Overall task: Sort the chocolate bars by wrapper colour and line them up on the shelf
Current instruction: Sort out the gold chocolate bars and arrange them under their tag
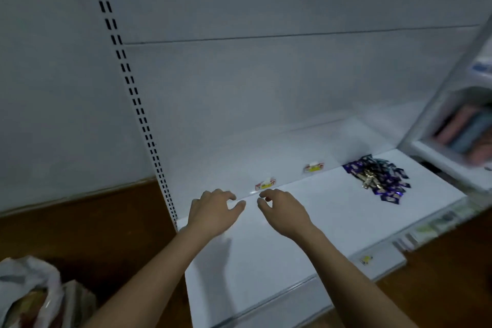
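Far to the right on the white shelf (306,221), up against the back panel, lies the heap of chocolate bars (376,177), a loose jumble of purple wrappers with a few gold ones poking out near its middle. Both hands hover over the left part of the shelf, well apart from that heap. The left hand (213,210) and the right hand (283,212) sit close together with fingers loosely curled and relaxed, and neither holds anything. The heap lies to the right of both hands and a little farther back, so the right hand is the nearer one and looks the natural choice for reaching across. The bars point every which way, so the pile has no single long axis, though it spreads roughly from far-left to near-right. Two small red and yellow packets (265,184) stand along the back edge, one just beyond the right hand's fingertips. No sorted row shows yet, so I judge the lining-up barely begun.
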Tool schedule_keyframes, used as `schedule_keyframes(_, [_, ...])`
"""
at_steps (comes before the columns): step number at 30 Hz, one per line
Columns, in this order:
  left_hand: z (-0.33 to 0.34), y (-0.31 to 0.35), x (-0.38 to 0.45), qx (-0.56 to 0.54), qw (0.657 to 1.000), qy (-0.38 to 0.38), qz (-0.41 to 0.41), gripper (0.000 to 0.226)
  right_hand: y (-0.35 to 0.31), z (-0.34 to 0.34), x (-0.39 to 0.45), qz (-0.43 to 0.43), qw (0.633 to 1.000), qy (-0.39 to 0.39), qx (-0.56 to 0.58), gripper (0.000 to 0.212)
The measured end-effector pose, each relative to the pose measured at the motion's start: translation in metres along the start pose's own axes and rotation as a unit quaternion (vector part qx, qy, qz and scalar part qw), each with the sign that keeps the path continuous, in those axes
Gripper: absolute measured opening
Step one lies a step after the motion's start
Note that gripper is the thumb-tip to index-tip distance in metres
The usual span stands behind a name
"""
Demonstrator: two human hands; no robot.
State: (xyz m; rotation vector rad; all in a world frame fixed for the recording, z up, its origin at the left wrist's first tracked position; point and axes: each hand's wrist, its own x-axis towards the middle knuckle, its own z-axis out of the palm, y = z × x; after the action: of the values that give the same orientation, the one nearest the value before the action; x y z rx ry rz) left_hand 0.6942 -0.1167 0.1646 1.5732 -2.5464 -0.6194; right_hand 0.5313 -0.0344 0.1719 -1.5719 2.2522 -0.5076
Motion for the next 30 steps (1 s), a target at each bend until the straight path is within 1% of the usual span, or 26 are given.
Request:
schedule_keyframes(5, [-0.025, 0.067, -0.039, 0.021, 0.998, 0.018, 0.060, 0.047, 0.027, -0.061, -0.056, 0.011, 0.999, 0.045, -0.014, 0.039])
schedule_keyframes(8, [-0.028, 0.118, -0.064, 0.025, 0.995, 0.024, 0.094, 0.045, 0.052, -0.094, -0.092, 0.012, 0.997, 0.071, -0.008, 0.039])
schedule_keyframes(13, [-0.009, 0.194, -0.101, 0.022, 0.993, -0.001, 0.113, 0.046, 0.104, -0.136, -0.151, 0.022, 0.996, 0.090, -0.010, 0.039])
schedule_keyframes(17, [0.007, 0.253, -0.112, 0.002, 0.991, 0.013, 0.136, 0.046, 0.151, -0.164, -0.176, 0.029, 0.993, 0.111, -0.011, 0.042])
schedule_keyframes(23, [0.026, 0.313, -0.096, 0.032, 0.985, 0.025, 0.165, 0.047, 0.216, -0.189, -0.174, 0.045, 0.992, 0.118, -0.014, 0.042])
schedule_keyframes(30, [0.061, 0.363, -0.028, 0.050, 0.983, 0.028, 0.177, 0.048, 0.284, -0.217, -0.118, 0.049, 0.993, 0.102, -0.029, 0.041])
